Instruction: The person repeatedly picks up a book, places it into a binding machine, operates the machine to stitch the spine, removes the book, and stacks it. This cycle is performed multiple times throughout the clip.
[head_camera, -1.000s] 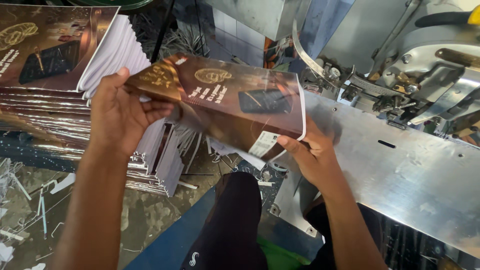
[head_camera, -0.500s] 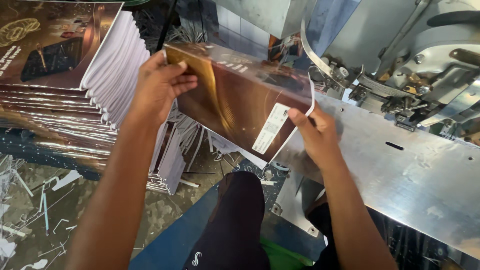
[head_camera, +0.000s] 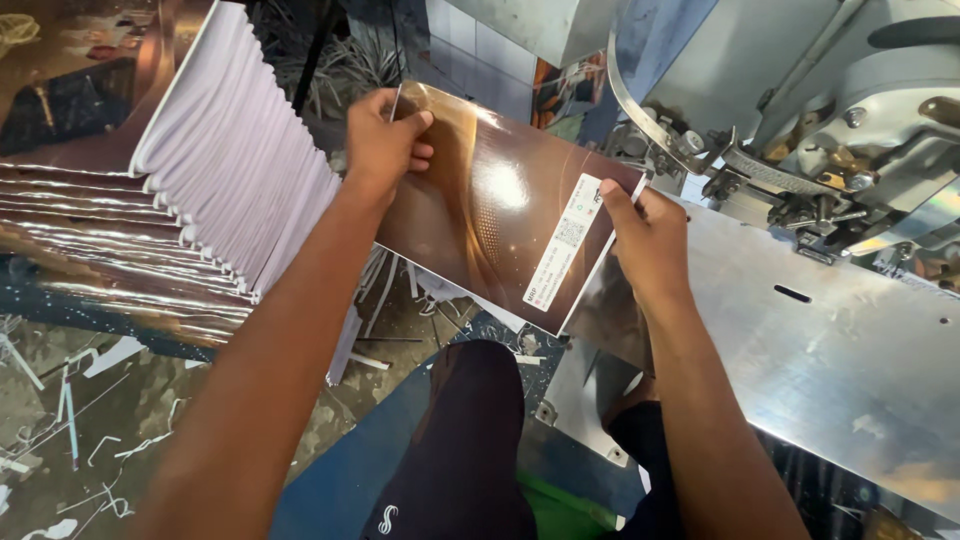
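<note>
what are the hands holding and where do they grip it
Both hold one glossy brown booklet: the left hand pinches its far top corner, and the right hand grips the edge beside the white label strip.

**Brown gloss, white edges, grey steel**

The booklet (head_camera: 490, 215) you hold shows a glossy dark brown cover that shades to a golden-bronze sweep, with a fine dotted pattern low in that sweep and a bright white glare near the middle. A white label strip (head_camera: 566, 243) with small dark print runs along its edge. The stacked booklets (head_camera: 150, 190) beside you repeat the same shiny brown covers, their page edges fanned out in plain white. The metal table (head_camera: 830, 370) under your right forearm is bare silver-grey, with warm reflections. White paper trimmings (head_camera: 70, 420) speckle the dull grey-brown floor.
</note>
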